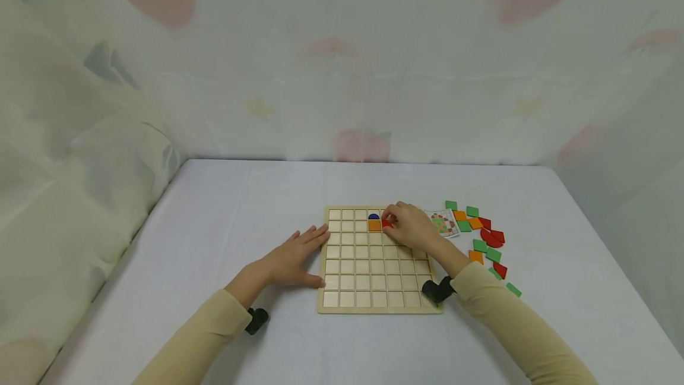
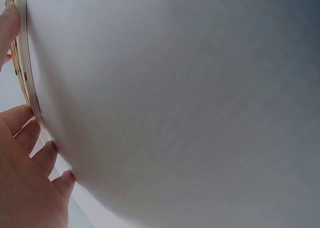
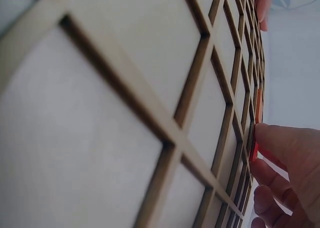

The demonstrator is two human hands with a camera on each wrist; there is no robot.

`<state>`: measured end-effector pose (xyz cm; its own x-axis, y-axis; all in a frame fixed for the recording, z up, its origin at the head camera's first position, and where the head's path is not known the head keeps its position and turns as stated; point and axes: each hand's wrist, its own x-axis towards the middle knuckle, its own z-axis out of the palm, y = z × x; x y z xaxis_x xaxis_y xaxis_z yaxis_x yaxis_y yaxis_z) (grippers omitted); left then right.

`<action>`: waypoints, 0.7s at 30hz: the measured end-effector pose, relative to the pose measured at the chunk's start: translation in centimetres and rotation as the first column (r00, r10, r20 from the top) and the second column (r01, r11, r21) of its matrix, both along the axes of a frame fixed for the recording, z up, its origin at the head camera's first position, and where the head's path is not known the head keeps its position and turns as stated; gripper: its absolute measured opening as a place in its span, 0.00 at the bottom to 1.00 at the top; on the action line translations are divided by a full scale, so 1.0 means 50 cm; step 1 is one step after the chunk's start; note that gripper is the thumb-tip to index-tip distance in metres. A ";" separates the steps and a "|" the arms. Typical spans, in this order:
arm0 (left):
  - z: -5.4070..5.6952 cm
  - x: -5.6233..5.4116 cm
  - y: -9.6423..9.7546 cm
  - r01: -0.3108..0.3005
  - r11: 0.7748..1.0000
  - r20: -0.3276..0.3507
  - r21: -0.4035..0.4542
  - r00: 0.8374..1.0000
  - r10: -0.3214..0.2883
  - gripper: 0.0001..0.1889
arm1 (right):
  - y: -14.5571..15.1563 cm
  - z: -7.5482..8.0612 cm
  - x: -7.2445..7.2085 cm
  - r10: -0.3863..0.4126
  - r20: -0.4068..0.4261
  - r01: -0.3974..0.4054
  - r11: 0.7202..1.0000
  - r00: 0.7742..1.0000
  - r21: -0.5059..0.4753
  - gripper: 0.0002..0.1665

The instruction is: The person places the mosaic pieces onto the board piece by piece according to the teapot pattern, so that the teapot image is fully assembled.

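A wooden grid board (image 1: 363,282) lies on the white table. My left hand (image 1: 294,260) is spread beside it, thumb and fingertips touching its left edge; the left wrist view shows the fingers (image 2: 45,158) along that side. Over the upper part of the grid, my right hand (image 1: 412,228) pinches a small red piece (image 1: 387,223) between thumb and fingers. In the right wrist view the red piece (image 3: 254,151) is down at the grid, partly hidden by the thumb. Just left of it sits an orange square (image 1: 374,226), with a dark blue half-round piece (image 1: 373,217) in the cell above.
A printed pattern card (image 1: 451,227) lies right of the board, partly behind the right hand. Scattered beyond it are several green pieces (image 1: 480,246), orange pieces (image 1: 475,256) and red pieces (image 1: 500,270). Patterned cloth (image 1: 342,76) hangs behind the table.
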<state>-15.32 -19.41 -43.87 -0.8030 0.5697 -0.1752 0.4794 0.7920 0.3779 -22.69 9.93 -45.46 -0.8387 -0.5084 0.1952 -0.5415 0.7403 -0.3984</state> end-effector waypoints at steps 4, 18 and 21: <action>0.003 0.001 0.001 -0.001 1.000 0.003 0.000 1.000 0.001 0.53 | 0.001 -0.002 0.000 0.003 -0.009 -0.003 1.000 1.000 0.004 0.10; 0.001 0.000 0.000 0.005 1.000 0.007 0.007 1.000 -0.005 0.53 | 0.031 0.031 0.012 0.020 0.057 -0.014 0.995 0.998 -0.099 0.08; 0.003 0.000 -0.001 0.007 1.000 0.003 0.011 1.000 -0.007 0.53 | 0.051 0.046 0.018 -0.003 0.072 0.009 0.996 0.997 -0.084 0.09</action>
